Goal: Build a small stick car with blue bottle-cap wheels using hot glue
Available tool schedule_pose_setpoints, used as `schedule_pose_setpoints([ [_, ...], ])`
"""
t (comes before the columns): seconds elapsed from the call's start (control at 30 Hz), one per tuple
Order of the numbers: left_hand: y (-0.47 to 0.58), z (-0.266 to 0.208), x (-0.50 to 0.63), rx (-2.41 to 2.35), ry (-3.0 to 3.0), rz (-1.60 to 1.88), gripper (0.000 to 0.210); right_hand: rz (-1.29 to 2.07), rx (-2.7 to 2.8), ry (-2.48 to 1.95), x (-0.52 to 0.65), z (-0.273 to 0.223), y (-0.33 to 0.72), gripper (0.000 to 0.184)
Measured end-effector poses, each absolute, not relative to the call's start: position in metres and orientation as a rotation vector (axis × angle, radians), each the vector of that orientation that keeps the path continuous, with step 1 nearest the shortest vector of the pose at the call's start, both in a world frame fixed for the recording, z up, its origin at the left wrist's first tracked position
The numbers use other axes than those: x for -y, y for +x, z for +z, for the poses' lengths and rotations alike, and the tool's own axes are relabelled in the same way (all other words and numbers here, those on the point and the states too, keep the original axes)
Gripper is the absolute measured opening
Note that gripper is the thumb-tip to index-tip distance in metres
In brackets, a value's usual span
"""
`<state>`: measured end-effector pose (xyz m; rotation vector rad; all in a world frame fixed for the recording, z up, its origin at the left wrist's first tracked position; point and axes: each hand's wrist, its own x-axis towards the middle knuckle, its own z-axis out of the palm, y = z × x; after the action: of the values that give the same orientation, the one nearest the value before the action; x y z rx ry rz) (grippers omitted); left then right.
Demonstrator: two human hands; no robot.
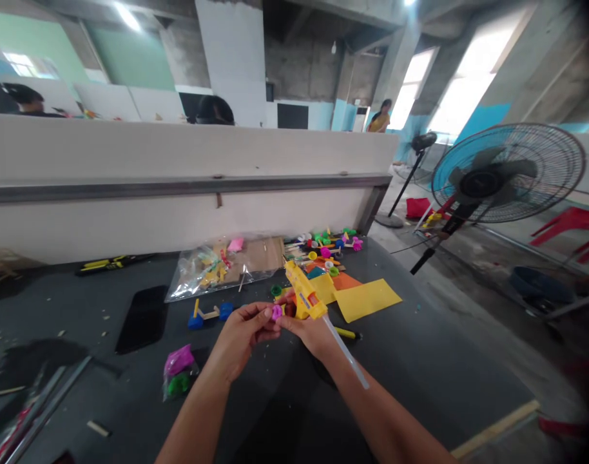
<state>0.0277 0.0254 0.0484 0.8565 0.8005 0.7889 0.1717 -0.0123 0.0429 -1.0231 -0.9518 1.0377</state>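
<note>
My left hand (246,328) pinches a small magenta piece (276,313), perhaps modelling clay, between thumb and fingers. Right against it, my right hand (310,332) is closed around a yellow hot glue gun (304,290), whose nozzle points up and away. A long translucent glue stick (345,353) juts from the gun's rear over my right forearm. The thumb of my right hand reaches to the magenta piece. Left of the hands lie two blue lumps (196,321) joined to small wooden sticks. A bag of magenta and green clay (178,370) is beside my left forearm.
Yellow sheets (369,299) and many small coloured parts (323,245) lie beyond my right hand. A clear plastic bag (188,274), a black phone-like slab (142,319) and a yellow-black tool (106,263) are at left. A standing fan (482,183) is beside the table. A white partition (178,151) rises behind.
</note>
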Motion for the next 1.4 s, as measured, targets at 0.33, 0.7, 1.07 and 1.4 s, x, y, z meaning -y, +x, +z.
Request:
schedule_pose_setpoints([
  [0.33, 0.033, 0.028, -0.019, -0.899, 0.772, 0.803, 0.027, 0.935, 0.98, -1.062, 0.011, 0.003, 0.162, 0.033],
  [0.7, 0.033, 0.019, -0.024, -0.886, 0.716, 0.715, 0.034, 0.974, 0.951, -1.104, 0.011, -0.006, 0.17, 0.033],
  [1.07, 0.039, 0.011, -0.021, -0.834, 0.678, 0.699, 0.036, 1.006, 0.919, -1.116, 0.012, -0.002, 0.17, 0.033],
  [1.4, 0.043, 0.005, -0.018, -0.778, 0.606, 0.683, 0.032, 1.049, 0.975, -1.09, 0.014, 0.005, 0.175, 0.033],
])
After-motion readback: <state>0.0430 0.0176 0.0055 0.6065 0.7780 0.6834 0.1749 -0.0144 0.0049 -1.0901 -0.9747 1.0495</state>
